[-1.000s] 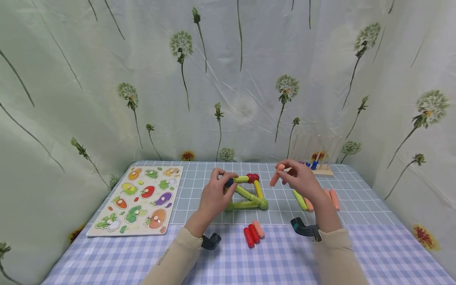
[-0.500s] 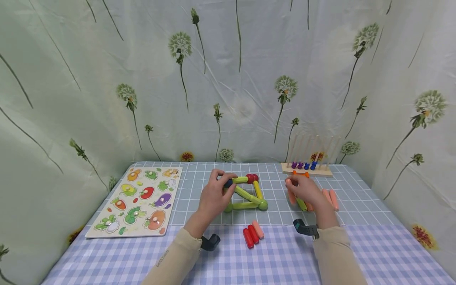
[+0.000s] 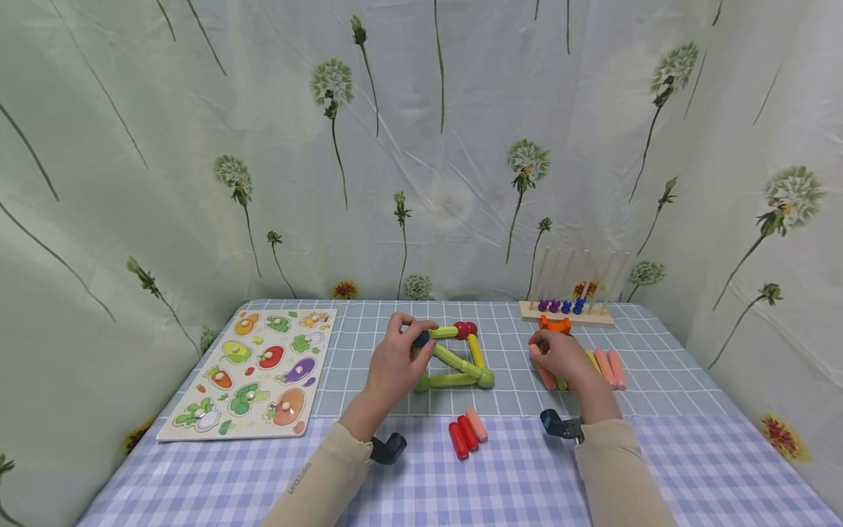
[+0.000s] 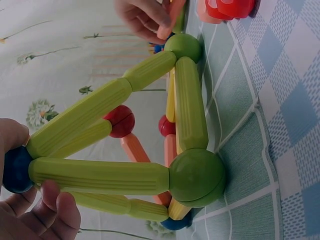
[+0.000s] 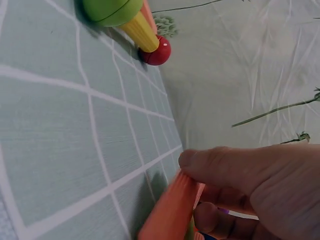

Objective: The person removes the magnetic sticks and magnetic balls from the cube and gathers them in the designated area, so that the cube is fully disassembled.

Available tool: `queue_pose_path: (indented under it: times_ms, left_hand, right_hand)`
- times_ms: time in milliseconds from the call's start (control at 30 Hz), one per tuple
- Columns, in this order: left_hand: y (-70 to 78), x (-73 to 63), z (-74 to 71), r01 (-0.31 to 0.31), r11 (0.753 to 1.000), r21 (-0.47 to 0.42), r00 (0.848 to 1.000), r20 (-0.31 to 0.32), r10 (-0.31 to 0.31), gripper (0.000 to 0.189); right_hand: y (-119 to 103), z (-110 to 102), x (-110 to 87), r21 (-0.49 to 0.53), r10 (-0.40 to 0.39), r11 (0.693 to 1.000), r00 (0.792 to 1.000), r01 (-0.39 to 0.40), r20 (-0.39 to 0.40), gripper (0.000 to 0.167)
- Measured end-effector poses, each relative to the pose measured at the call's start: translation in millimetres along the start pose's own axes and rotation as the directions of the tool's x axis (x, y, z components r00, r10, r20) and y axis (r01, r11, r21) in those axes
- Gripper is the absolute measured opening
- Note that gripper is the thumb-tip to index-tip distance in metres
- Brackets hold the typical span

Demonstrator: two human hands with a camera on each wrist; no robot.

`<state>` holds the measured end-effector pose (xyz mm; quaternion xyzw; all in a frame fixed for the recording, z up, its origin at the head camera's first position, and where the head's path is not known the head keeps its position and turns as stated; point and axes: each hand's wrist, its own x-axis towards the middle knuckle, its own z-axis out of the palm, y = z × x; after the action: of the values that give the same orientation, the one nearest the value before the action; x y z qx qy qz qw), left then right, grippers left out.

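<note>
My left hand (image 3: 398, 359) grips a dark blue ball (image 4: 17, 170) at the raised corner of a frame built from magnetic sticks and balls. Light green sticks (image 4: 100, 177) run from that ball down to green balls (image 4: 197, 177) at the table. Red balls (image 3: 465, 330) join the far side of the frame. To the right, my right hand (image 3: 563, 360) pinches a salmon magnetic stick (image 5: 172, 210) between thumb and fingers, low over the table. That stick lies beside a row of loose sticks (image 3: 616, 369), which the hand partly covers.
Two red sticks (image 3: 459, 440) and a salmon one (image 3: 476, 424) lie in front of the frame. A vegetable puzzle board (image 3: 312, 410) is at left. Behind the right hand are orange pieces (image 3: 555, 324) and a wooden bead rack (image 3: 602, 319). A floral curtain (image 3: 448, 168) backs the table.
My right hand has carried the salmon stick right and down, from beside the frame to the loose sticks. The left hand keeps its hold on the blue ball.
</note>
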<state>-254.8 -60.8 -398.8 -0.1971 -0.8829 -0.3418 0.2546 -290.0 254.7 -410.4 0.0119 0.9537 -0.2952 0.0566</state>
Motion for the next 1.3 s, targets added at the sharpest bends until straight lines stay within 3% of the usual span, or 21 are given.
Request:
queue_pose_path:
  times_ms: [267, 667, 967, 1133, 1300]
  left_hand:
    - [0.6, -0.4, -1.7, -0.018, 1.0, -0.005, 1.0, -0.006, 0.018, 0.023]
    - [0.6, -0.4, -1.4, -0.014, 1.0, -0.009, 1.0, -0.002, 0.014, 0.026]
    - [-1.0, 0.2, -5.0, -0.038, 0.998, -0.049, 0.999, 0.012, 0.038, 0.033]
    - [-3.0, 0.9, -7.1, -0.019, 0.997, -0.072, 0.999, 0.036, 0.021, 0.033]
    - [-6.1, 2.5, -6.4, -0.029, 0.996, -0.082, 0.999, 0.035, 0.032, 0.026]
  right_hand:
    - [5.9, 3.3, 6.2, -0.077, 0.023, 0.997, 1.0, -0.022, 0.016, 0.029]
    - [6.2, 1.6, 0.4, -0.086, 0.064, 0.994, 0.998, -0.061, 0.023, 0.026]
    - [-20.1, 1.6, -4.0, -0.068, -0.093, 0.994, 0.995, 0.09, -0.038, 0.024]
    - [-45.6, 6.6, -9.7, -0.01, -0.229, 0.974, 0.973, 0.228, -0.033, 0.021]
    - [-70.4, 13.4, -15.5, 0.015, -0.332, 0.943, 0.943, 0.332, 0.029, 0.022]
